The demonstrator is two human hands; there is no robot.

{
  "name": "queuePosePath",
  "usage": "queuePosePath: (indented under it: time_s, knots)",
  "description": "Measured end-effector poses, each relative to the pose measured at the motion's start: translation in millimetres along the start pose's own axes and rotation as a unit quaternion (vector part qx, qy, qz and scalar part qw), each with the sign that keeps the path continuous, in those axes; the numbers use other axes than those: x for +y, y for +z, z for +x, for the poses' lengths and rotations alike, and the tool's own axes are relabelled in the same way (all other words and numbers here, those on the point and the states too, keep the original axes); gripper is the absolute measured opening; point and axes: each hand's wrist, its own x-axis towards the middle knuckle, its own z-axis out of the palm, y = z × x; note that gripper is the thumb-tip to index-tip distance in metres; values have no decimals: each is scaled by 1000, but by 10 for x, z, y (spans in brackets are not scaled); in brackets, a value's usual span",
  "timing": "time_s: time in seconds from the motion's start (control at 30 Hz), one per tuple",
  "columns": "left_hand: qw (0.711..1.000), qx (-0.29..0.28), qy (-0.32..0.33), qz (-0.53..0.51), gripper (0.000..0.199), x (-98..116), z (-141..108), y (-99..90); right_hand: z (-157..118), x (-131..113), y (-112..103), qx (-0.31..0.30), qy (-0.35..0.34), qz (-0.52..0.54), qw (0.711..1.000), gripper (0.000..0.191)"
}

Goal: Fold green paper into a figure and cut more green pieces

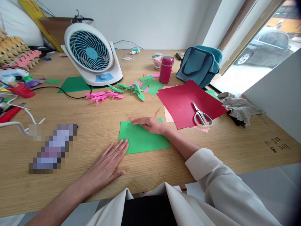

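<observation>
Resting left hand (110,161) flat, thumb apart, fingertips on a rectangular green paper sheet (145,142) near the front edge of the wooden worktop (94,121)! Covering the sheet's far side with right hand (151,125), fingers together.

Shows dark handwriting (277,144) on the table (246,142) at right, apparently with 2s and 3s; cannot be read surely.

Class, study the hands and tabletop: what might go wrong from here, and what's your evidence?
1. The green sheet might skew: the left hand only overlaps its left edge with fingertips, while the right hand rests farther across.
2. The scissors lie loose near the right forearm; a wide sweep might knock them.
</observation>
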Motion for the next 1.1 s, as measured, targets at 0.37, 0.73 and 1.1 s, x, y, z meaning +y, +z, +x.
queuePosePath:
  time_s: [0.37, 0.73, 1.1]
  knots:
    - [994, 6, -97, -40, 52, -371, 675, -350, -289, -225, -357, 305, 136, 146, 931, 34]
    - [982, -31, -169, -81, 72, -620, 1374, -250, -646, -329, -458, 381, 226, 68, 894, 27]
    - [958, -65, -263, -93, 66, -542, 1421, -305, -658, -249, -421, 365, 262, 69, 891, 26]
